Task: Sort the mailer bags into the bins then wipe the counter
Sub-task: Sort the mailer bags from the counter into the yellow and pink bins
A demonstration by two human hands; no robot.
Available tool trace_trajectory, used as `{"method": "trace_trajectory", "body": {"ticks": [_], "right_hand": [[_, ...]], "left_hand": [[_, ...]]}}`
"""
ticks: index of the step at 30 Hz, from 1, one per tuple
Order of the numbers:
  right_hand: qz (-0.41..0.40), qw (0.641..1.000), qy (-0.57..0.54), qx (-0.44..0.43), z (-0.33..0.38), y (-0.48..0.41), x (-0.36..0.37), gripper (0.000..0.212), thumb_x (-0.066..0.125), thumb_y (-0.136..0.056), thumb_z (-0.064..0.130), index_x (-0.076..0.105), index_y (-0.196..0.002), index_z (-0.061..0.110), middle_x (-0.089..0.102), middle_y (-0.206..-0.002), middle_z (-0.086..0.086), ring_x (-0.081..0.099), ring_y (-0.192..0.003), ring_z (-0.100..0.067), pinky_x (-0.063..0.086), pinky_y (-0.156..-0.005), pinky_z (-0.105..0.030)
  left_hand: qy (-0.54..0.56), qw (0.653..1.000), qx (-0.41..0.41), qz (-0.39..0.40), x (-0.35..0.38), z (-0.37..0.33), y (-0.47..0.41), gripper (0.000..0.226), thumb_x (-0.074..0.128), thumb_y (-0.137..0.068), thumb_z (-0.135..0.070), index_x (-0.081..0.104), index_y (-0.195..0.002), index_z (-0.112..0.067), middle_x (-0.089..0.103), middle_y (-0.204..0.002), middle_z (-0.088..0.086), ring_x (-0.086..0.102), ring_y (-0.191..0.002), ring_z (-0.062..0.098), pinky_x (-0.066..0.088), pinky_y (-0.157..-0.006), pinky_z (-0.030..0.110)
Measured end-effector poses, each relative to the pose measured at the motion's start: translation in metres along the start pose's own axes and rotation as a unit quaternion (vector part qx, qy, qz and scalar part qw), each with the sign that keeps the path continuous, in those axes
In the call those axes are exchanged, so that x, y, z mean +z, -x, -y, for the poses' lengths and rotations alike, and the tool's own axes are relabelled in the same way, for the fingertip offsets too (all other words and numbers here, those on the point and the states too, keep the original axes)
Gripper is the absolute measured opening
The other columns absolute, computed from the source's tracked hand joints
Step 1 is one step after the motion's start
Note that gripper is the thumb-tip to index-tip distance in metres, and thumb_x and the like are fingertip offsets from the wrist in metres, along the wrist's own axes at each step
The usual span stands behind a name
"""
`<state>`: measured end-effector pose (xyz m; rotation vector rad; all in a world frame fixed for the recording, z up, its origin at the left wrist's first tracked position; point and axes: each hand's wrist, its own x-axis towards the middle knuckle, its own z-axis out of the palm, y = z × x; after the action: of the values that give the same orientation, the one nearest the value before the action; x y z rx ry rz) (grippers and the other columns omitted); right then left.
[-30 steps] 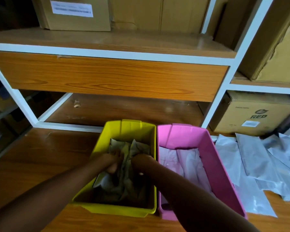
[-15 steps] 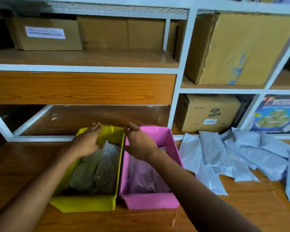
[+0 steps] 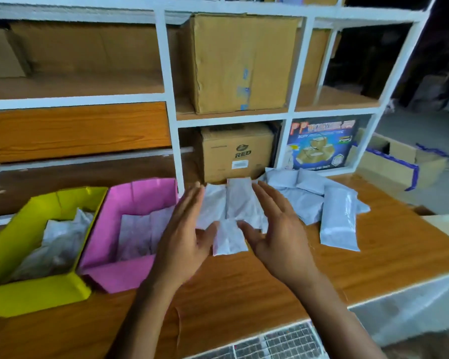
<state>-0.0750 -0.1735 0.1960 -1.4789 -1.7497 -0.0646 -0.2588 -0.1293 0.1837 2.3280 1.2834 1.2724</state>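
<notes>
- The left hand [image 3: 184, 242] and right hand [image 3: 278, 237] are both spread wide, palms turned toward each other, fingers extended, holding nothing. They flank the nearest mailer bag [image 3: 228, 238], which lies flat on the tabletop [image 3: 244, 288] between them; whether a thumb touches it cannot be told.
- Behind that bag more grey mailer bags [image 3: 303, 200] lie overlapping in a loose heap toward the far edge of the tabletop, against the shelf unit [image 3: 171, 104], and one plump bag [image 3: 338, 218] lies by itself toward the right edge.
- At the left side of the tabletop stand the pink bin [image 3: 145, 187] and, touching it on its left, the yellow bin [image 3: 36, 296]; each already holds bags.
- The step in hand looks like picking the next bag from the heap. It would go best to close both hands on the nearest bag alone, pinching its side edges so the slick film does not slide and no overlapping neighbour is dragged along.
- Lift it clear before swinging left, check which bin it belongs in, and lay it flat on the bags already inside so the stack stays low.
- Many bags remain unsorted, so wiping is some way off; no cloth is in view.
- Cardboard boxes [image 3: 239, 63] fill the shelves beyond.
</notes>
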Motion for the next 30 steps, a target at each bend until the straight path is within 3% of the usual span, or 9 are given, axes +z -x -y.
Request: {"method": "trace_trajectory", "body": {"ticks": [3, 9, 13, 18, 21, 27, 30], "right_hand": [[-0.021, 0.999, -0.024, 0.038, -0.031, 0.034, -0.028, 0.064, 0.065, -0.087, 0.04, 0.043, -0.143, 0.021, 0.044, -0.146, 0.001, 0.047, -0.13, -0.022, 0.052, -0.093, -0.043], [-0.024, 0.991, -0.064, 0.112, -0.101, 0.078, -0.042, 0.057, 0.069, -0.084, 0.038, 0.053, -0.136, 0.019, 0.05, -0.139, 0.005, 0.055, -0.123, -0.016, 0.054, -0.088, -0.041], [-0.017, 0.984, -0.084, 0.157, -0.144, 0.083, -0.031, 0.053, 0.074, -0.083, 0.028, 0.056, -0.132, 0.019, 0.054, -0.135, 0.005, 0.06, -0.112, -0.012, 0.057, -0.079, -0.036], [0.008, 0.981, -0.094, 0.169, -0.189, 0.053, -0.006, 0.048, 0.07, -0.087, 0.026, 0.057, -0.131, 0.016, 0.056, -0.131, 0.002, 0.06, -0.108, -0.012, 0.057, -0.078, -0.029], [0.034, 0.978, -0.102, 0.178, -0.21, 0.03, 0.017, 0.047, 0.069, -0.088, 0.027, 0.057, -0.131, 0.016, 0.056, -0.13, 0.002, 0.06, -0.105, -0.011, 0.056, -0.077, -0.028], [0.088, 0.981, -0.081, 0.154, -0.241, -0.034, 0.078, 0.047, 0.066, -0.088, 0.031, 0.056, -0.13, 0.013, 0.059, -0.127, -0.003, 0.061, -0.11, -0.02, 0.056, -0.083, -0.043], [0.121, 0.979, -0.073, 0.145, -0.25, -0.069, 0.119, 0.047, 0.063, -0.09, 0.032, 0.054, -0.131, 0.014, 0.057, -0.131, -0.004, 0.059, -0.114, -0.021, 0.055, -0.087, -0.042]], "left_hand": [[0.037, 0.999, 0.006, 0.023, 0.038, -0.021, 0.021, 0.068, 0.056, -0.09, -0.035, 0.029, -0.149, -0.017, 0.027, -0.157, -0.005, 0.023, -0.145, 0.007, 0.027, -0.114, 0.024], [0.088, 0.995, -0.007, 0.043, 0.097, -0.025, 0.049, 0.057, 0.056, -0.092, -0.032, 0.042, -0.142, -0.01, 0.042, -0.149, 0.002, 0.035, -0.14, 0.013, 0.031, -0.113, 0.026], [0.075, 0.996, -0.024, 0.046, 0.129, -0.01, 0.053, 0.054, 0.055, -0.091, -0.031, 0.047, -0.138, -0.006, 0.046, -0.145, 0.004, 0.04, -0.137, 0.013, 0.031, -0.111, 0.019], [0.053, 0.997, -0.055, 0.02, 0.163, 0.021, 0.029, 0.048, 0.059, -0.089, -0.023, 0.053, -0.132, -0.002, 0.053, -0.136, 0.011, 0.048, -0.13, 0.021, 0.039, -0.108, 0.029], [0.024, 0.997, -0.067, 0.007, 0.178, 0.046, 0.004, 0.046, 0.06, -0.088, -0.018, 0.054, -0.13, -0.002, 0.056, -0.133, 0.011, 0.049, -0.127, 0.019, 0.037, -0.108, 0.023], [-0.065, 0.992, -0.111, -0.005, 0.206, 0.11, -0.062, 0.042, 0.063, -0.088, -0.01, 0.055, -0.128, -0.001, 0.059, -0.128, 0.014, 0.051, -0.122, 0.022, 0.03, -0.105, 0.015], [-0.092, 0.982, -0.166, 0.016, 0.227, 0.145, -0.09, 0.042, 0.063, -0.089, -0.012, 0.056, -0.129, -0.005, 0.058, -0.13, 0.012, 0.051, -0.124, 0.024, 0.035, -0.105, 0.028]]}}
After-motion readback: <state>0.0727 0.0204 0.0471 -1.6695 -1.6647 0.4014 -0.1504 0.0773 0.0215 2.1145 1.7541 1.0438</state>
